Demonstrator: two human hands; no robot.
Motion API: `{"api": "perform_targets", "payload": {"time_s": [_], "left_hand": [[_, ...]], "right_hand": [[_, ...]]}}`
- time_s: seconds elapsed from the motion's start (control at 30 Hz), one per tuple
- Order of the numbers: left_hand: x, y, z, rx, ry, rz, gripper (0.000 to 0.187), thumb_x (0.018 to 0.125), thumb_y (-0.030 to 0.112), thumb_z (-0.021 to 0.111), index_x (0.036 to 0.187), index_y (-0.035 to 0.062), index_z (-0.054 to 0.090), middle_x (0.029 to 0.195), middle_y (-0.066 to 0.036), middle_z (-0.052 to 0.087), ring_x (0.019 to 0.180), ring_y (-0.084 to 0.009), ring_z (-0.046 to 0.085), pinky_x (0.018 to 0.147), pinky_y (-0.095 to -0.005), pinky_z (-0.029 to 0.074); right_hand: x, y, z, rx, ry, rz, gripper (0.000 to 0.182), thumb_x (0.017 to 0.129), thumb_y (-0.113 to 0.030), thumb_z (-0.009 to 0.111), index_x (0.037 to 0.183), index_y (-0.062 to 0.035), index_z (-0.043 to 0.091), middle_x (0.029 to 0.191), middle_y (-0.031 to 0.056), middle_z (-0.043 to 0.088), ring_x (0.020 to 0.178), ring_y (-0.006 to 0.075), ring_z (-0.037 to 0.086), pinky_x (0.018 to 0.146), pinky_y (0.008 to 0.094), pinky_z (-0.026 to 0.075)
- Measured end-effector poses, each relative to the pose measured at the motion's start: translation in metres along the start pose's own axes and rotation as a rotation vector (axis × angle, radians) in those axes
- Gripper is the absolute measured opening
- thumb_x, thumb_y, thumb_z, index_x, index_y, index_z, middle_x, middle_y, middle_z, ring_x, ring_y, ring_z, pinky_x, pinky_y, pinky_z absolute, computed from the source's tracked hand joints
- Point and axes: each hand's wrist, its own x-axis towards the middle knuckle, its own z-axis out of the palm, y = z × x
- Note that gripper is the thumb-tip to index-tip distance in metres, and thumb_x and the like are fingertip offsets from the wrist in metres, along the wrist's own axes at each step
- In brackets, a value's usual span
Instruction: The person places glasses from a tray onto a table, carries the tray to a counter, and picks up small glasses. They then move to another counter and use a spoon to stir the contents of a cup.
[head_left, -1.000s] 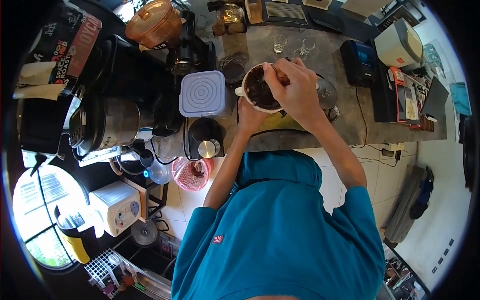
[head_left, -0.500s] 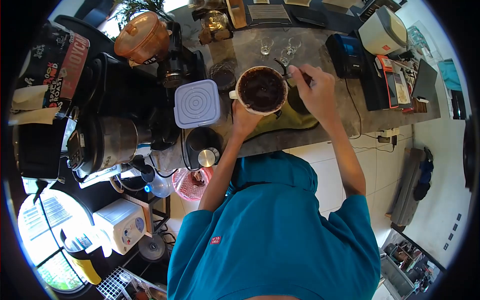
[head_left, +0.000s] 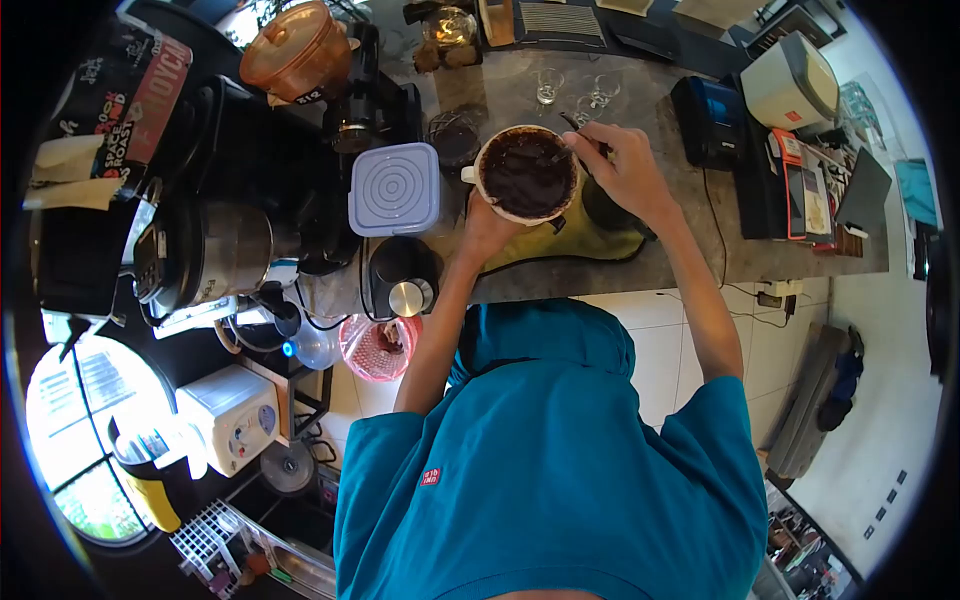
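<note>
A white cup (head_left: 524,217) of dark coffee (head_left: 525,175), with specks around its inner rim, is held above the counter's front edge. My left hand (head_left: 492,232) grips it from the near side; the cup's handle points left. At the right rim, my right hand (head_left: 628,170) pinches a slim dark-handled spoon (head_left: 568,121), its upper end sticking out past the fingers. The spoon's lower end is hidden in or behind the coffee. Below the cup lies an olive-green cloth (head_left: 575,243) or mat with a dark edge.
A lidded plastic container (head_left: 395,188) stands left of the cup, near a black grinder-like device (head_left: 405,265). Small glasses (head_left: 548,88) sit farther back. A copper-coloured pot (head_left: 290,50), a kettle (head_left: 235,262) and a pink basket (head_left: 375,350) are at left. At right is a black printer-like box (head_left: 708,120).
My right hand has shifted slightly with the spoon, and the spoon's angle differs. The coffee's surface pattern has changed. My left hand still holds the cup. The whole view has tilted a little.
</note>
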Motion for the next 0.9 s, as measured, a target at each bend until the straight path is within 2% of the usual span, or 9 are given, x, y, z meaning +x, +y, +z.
{"api": "perform_targets", "payload": {"time_s": [0.1, 0.17, 0.3, 0.37, 0.53, 0.63, 0.7, 0.8, 0.9], "left_hand": [[-0.002, -0.006, -0.001, 0.079, 0.008, 0.044, 0.058, 0.069, 0.008, 0.085, 0.120, 0.0006, 0.060, 0.115, -0.012, 0.068, 0.106, -0.0217, 0.066, 0.094, -0.0351, 0.051], [-0.003, -0.014, -0.002, 0.132, -0.008, -0.057, 0.056, 0.071, 0.010, 0.083, 0.121, 0.0012, 0.061, 0.115, -0.011, 0.069, 0.105, -0.0216, 0.066, 0.094, -0.0352, 0.050], [-0.005, -0.018, -0.002, 0.101, -0.002, -0.023, 0.054, 0.073, 0.013, 0.082, 0.121, 0.0020, 0.061, 0.114, -0.011, 0.069, 0.105, -0.0218, 0.066, 0.094, -0.0353, 0.050], [-0.003, -0.012, -0.005, 0.257, -0.119, -0.114, 0.066, 0.077, 0.009, 0.080, 0.134, 0.0005, 0.048, 0.127, -0.011, 0.060, 0.115, -0.0216, 0.058, 0.103, -0.0350, 0.044], [-0.004, -0.010, -0.004, 0.238, -0.102, -0.110, 0.067, 0.076, 0.010, 0.081, 0.134, 0.0008, 0.048, 0.128, -0.011, 0.060, 0.115, -0.0215, 0.058, 0.103, -0.0348, 0.044], [-0.003, -0.010, 0.000, 0.193, -0.040, -0.055, 0.064, 0.074, 0.014, 0.083, 0.130, 0.0022, 0.053, 0.123, -0.010, 0.063, 0.112, -0.0210, 0.061, 0.100, -0.0348, 0.047], [-0.002, -0.009, 0.002, 0.152, 0.011, -0.027, 0.061, 0.072, 0.018, 0.085, 0.125, 0.0034, 0.059, 0.118, -0.010, 0.067, 0.110, -0.0206, 0.064, 0.097, -0.0349, 0.049], [0.000, -0.006, 0.003, 0.125, 0.021, -0.012, 0.061, 0.071, 0.017, 0.085, 0.125, 0.0029, 0.059, 0.119, -0.010, 0.067, 0.112, -0.0208, 0.063, 0.098, -0.0357, 0.049], [0.003, -0.009, 0.004, -0.004, 0.040, 0.009, 0.061, 0.070, 0.015, 0.086, 0.124, 0.0028, 0.060, 0.121, -0.010, 0.066, 0.113, -0.0211, 0.062, 0.099, -0.0361, 0.049]], "right_hand": [[0.002, 0.009, 0.001, 0.140, -0.033, 0.120, 0.033, 0.096, -0.022, 0.063, 0.074, 0.0028, 0.060, 0.054, 0.0042, 0.050, 0.050, 0.0097, 0.044, 0.049, 0.0291, 0.034], [0.002, 0.022, 0.002, 0.233, -0.063, 0.177, 0.035, 0.096, -0.025, 0.062, 0.073, 0.0018, 0.060, 0.054, 0.0034, 0.049, 0.051, 0.0085, 0.042, 0.050, 0.0287, 0.033], [0.007, 0.037, 0.006, 0.421, -0.086, 0.264, 0.041, 0.097, -0.027, 0.060, 0.066, -0.0017, 0.056, 0.054, -0.0025, 0.046, 0.052, 0.0040, 0.039, 0.049, 0.0254, 0.029], [0.007, 0.031, 0.003, 0.464, -0.088, 0.287, 0.042, 0.097, -0.027, 0.060, 0.065, -0.0021, 0.055, 0.054, -0.0027, 0.046, 0.051, 0.0041, 0.038, 0.048, 0.0251, 0.028], [0.015, 0.019, -0.010, 0.475, -0.090, 0.254, 0.039, 0.098, -0.027, 0.059, 0.068, -0.0020, 0.058, 0.054, -0.0034, 0.047, 0.051, 0.0032, 0.038, 0.048, 0.0247, 0.028], [0.025, -0.002, -0.027, 0.324, -0.101, 0.158, 0.034, 0.097, -0.026, 0.062, 0.075, 0.0000, 0.062, 0.054, 0.0016, 0.048, 0.051, 0.0069, 0.042, 0.049, 0.0265, 0.030], [0.034, -0.014, -0.036, 0.058, -0.086, -0.164, 0.029, 0.096, -0.024, 0.063, 0.082, 0.0011, 0.064, 0.057, 0.0095, 0.049, 0.051, 0.0168, 0.044, 0.051, 0.0309, 0.035], [0.050, -0.028, -0.050, -0.060, -0.162, -0.466, 0.027, 0.095, -0.023, 0.064, 0.085, 0.0020, 0.063, 0.063, 0.0147, 0.050, 0.054, 0.0268, 0.044, 0.054, 0.0359, 0.038], [0.061, -0.035, -0.064, -0.163, -0.284, -0.447, 0.021, 0.090, -0.019, 0.070, 0.095, 0.0017, 0.067, 0.072, 0.0116, 0.058, 0.061, 0.0203, 0.050, 0.059, 0.0317, 0.041]]}}
